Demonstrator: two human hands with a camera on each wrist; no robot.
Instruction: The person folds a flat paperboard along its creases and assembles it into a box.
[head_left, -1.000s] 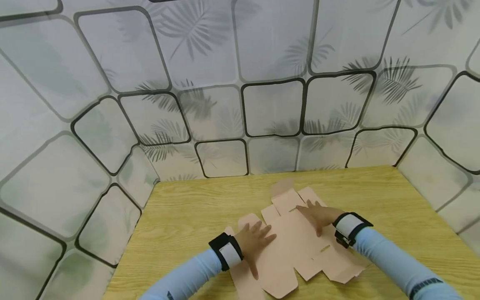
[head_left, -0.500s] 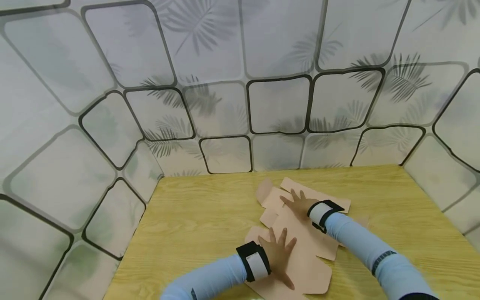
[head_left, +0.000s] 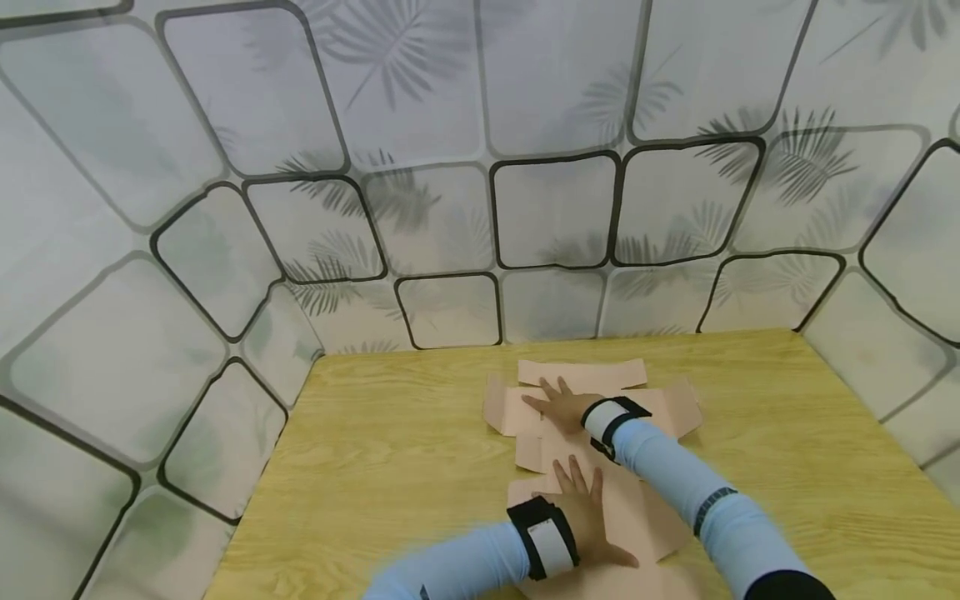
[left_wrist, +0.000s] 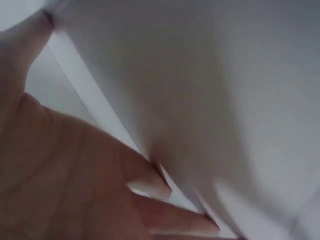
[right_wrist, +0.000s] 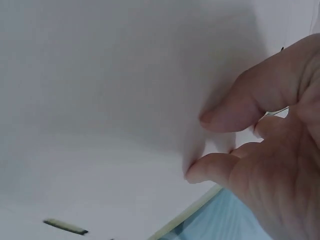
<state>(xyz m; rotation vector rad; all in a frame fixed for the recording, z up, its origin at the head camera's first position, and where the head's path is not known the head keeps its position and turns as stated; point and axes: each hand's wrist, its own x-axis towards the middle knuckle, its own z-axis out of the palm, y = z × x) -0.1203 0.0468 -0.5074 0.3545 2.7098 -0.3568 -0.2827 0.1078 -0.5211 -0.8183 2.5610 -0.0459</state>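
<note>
A flat, unfolded cardboard box blank [head_left: 626, 500] lies on the table, its long side running away from me. Flaps stick out to both sides at its far end. My left hand [head_left: 585, 517] rests on the nearer part with fingers spread. Farther up, my right hand [head_left: 561, 408] lies on the blank with its fingers fanned out. In the left wrist view, the fingertips of the left hand [left_wrist: 75, 170] touch the pale cardboard [left_wrist: 200, 75]. The right wrist view has the right hand [right_wrist: 270, 150] with fingertips at the cardboard surface [right_wrist: 100, 100], near a narrow slot [right_wrist: 65, 226].
The wood-grain table [head_left: 397, 442] extends to both sides of the blank. A patterned curtain [head_left: 555, 212] with dark rounded frames and leaf prints hangs behind the table and along its sides. The blank's near end runs out of the head view.
The box blank has turned counterclockwise, from slanted to nearly square with the table. Both hands moved with it, the left toward the right and the right toward the left, fingers still spread.
</note>
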